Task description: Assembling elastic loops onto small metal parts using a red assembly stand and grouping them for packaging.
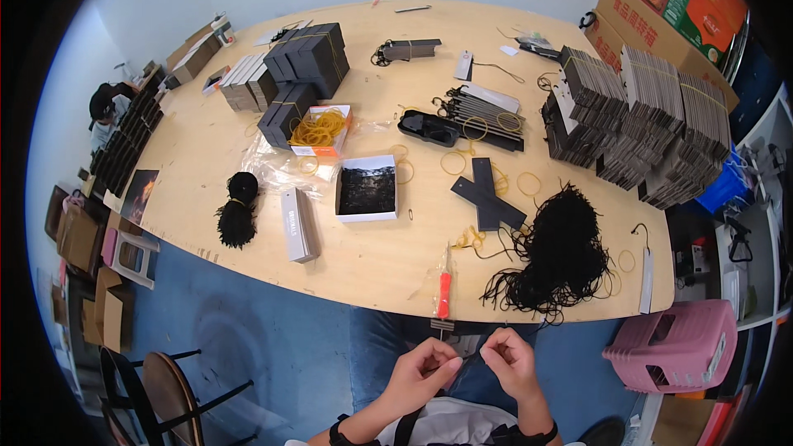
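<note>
Close in front of me, below the table's near edge, my left hand (423, 370) and my right hand (510, 362) are both closed in a pinch, a short gap apart. Between their fingertips runs a thin black cord (469, 356), small and partly hidden by the fingers. Just beyond the left hand, a small stack of grey tags (443, 326) shows at lap level. On the table above the hands lies a red-handled pointed tool (444, 293). To its right spreads a large loose heap of black cords (557, 252).
The wooden table (330, 289) carries a white box of small black pieces (367, 198), a bundle of black cords (239, 208), a stack of grey tags (299, 227), yellow rubber bands (318, 127) and tall tag stacks (652, 116). A pink stool (673, 347) stands right.
</note>
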`<state>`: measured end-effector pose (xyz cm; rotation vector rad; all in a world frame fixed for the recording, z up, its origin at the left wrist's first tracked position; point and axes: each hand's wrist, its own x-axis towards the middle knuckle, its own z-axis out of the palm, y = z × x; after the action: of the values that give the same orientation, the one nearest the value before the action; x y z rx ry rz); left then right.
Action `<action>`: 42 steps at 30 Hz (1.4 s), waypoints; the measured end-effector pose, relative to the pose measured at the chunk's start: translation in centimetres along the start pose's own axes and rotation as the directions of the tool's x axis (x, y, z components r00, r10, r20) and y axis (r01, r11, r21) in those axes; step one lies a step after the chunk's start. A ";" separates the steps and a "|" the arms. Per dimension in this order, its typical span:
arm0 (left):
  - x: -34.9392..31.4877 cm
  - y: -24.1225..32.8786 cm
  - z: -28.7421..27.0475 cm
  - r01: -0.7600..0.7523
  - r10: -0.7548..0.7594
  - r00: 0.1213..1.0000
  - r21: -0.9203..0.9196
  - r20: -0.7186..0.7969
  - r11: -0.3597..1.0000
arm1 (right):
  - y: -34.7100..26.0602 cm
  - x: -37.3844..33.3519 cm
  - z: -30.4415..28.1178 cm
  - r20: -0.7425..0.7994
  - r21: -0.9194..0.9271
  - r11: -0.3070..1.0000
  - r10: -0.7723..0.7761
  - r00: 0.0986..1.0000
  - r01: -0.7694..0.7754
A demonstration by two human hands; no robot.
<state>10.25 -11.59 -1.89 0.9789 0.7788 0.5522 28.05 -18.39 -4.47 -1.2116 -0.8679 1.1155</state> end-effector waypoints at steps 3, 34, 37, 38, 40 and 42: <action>0.0 0.1 -0.4 0.041 -0.041 0.999 0.011 0.015 0.999 | -0.1 0.0 0.0 -0.002 -0.090 0.996 0.003 1.000 -0.003; 0.9 -0.5 -0.5 0.223 -0.112 0.957 -0.429 0.269 0.875 | -2.1 0.2 1.2 0.268 0.262 0.947 0.114 0.957 -0.186; 0.8 -0.5 -0.4 0.243 -0.086 0.947 -0.514 0.311 0.823 | -2.7 -0.3 1.5 0.229 0.030 0.998 0.040 0.973 -0.048; 0.8 -0.5 -0.4 0.251 -0.039 0.935 -0.581 0.351 0.774 | -2.9 -0.4 1.6 0.215 0.001 0.999 0.045 0.976 -0.046; 0.7 -0.4 -0.4 0.253 -0.075 0.942 -0.543 0.328 0.801 | -3.2 -0.5 1.8 0.201 -0.189 0.979 -0.038 0.979 0.077; 0.6 -0.4 -0.4 0.234 -0.074 0.949 -0.531 0.306 0.815 | -3.4 -0.5 1.9 0.192 -0.200 0.978 -0.020 0.981 0.059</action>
<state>10.34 -11.14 -2.53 0.4181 0.3989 0.4513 26.72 -18.38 -0.73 -1.2632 -1.1712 1.1430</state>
